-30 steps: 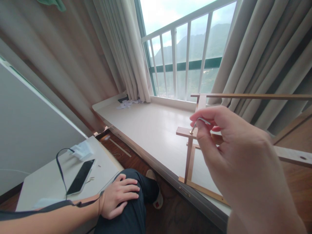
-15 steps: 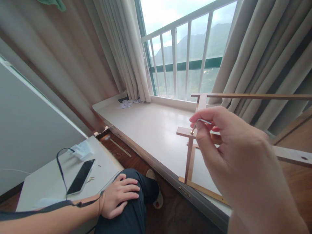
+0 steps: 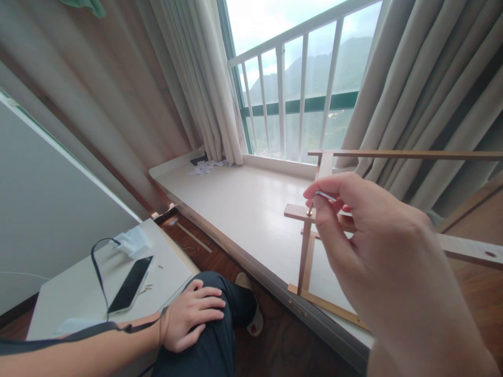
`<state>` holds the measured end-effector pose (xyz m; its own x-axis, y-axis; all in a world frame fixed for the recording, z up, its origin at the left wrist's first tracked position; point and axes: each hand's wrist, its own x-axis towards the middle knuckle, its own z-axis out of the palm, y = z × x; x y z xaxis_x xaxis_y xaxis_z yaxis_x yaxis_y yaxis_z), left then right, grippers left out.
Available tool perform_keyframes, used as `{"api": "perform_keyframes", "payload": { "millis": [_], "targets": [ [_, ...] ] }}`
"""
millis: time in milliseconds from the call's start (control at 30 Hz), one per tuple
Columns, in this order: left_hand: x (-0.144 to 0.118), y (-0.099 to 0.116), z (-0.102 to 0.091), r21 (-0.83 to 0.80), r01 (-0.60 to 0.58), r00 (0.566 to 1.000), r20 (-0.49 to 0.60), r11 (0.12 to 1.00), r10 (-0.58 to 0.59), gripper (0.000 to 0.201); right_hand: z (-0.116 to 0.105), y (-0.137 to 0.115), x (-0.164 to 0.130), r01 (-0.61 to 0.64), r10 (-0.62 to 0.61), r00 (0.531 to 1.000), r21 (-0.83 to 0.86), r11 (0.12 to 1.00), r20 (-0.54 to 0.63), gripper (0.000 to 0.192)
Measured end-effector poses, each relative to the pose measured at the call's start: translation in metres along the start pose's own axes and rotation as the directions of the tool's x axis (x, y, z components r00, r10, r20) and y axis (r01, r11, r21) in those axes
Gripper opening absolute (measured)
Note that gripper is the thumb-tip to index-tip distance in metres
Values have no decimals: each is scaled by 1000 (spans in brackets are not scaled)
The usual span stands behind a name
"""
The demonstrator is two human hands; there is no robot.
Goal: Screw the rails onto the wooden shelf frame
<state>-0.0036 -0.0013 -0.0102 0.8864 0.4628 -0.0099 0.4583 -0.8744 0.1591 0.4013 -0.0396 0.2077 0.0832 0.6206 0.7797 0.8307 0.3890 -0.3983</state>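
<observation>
My right hand (image 3: 377, 262) pinches a small metal hex key (image 3: 321, 196) between thumb and fingers. The key's short end stands in a screw at the top corner of a thin wooden frame (image 3: 304, 251). The frame rests on the white window ledge (image 3: 243, 204), with one upright post and a long top bar running right. My left hand (image 3: 192, 319) lies flat on my knee, palm down, holding nothing.
A low white table (image 3: 70, 293) at the left carries a black phone (image 3: 130, 285), a white charger (image 3: 133, 242) and a dark cable. Beige curtains hang on both sides of the railed window. A thicker wooden board (image 3: 471, 251) runs off to the right.
My right hand has turned the hex key slightly, so its long arm is now more hidden under my fingers. The left hand has not moved.
</observation>
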Motion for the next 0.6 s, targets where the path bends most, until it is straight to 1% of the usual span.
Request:
{"api": "perform_keyframes", "payload": {
  "millis": [200,600],
  "targets": [
    [0,0,-1,-1,-2,1000,6,1000,2,54,1,0,2,8,-8,1000,-13,1000,-8,16],
    [0,-2,1,24,-30,1000,-2,999,30,58,1,1,-2,-10,10,1000,-16,1000,-14,13]
  ]
}}
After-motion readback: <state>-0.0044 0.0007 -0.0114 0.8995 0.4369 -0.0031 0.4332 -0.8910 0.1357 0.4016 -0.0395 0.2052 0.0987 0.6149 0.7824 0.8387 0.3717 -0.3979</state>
